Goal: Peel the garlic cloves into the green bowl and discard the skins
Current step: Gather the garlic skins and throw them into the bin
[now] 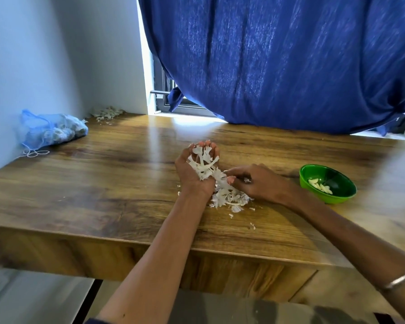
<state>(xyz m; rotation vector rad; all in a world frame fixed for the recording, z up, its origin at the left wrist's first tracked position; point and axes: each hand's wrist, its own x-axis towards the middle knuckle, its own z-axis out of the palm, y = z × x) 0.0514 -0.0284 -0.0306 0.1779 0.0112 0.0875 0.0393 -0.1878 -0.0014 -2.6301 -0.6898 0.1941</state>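
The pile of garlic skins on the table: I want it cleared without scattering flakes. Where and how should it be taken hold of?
Probably sweep rather than pinch: the skin pile is loose, thin flakes lying flat on the table. Come from its right side with the right hand, pushing toward the left hand, which is cupped palm-up against the pile's left edge and already holds skins.

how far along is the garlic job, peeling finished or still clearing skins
Peeling looks done: peeled cloves lie in the green bowl. In hand: the left hand cups a heap of skins while the right hand gathers from the skin pile on the table. Left: the pile, stray flakes, and discarding.
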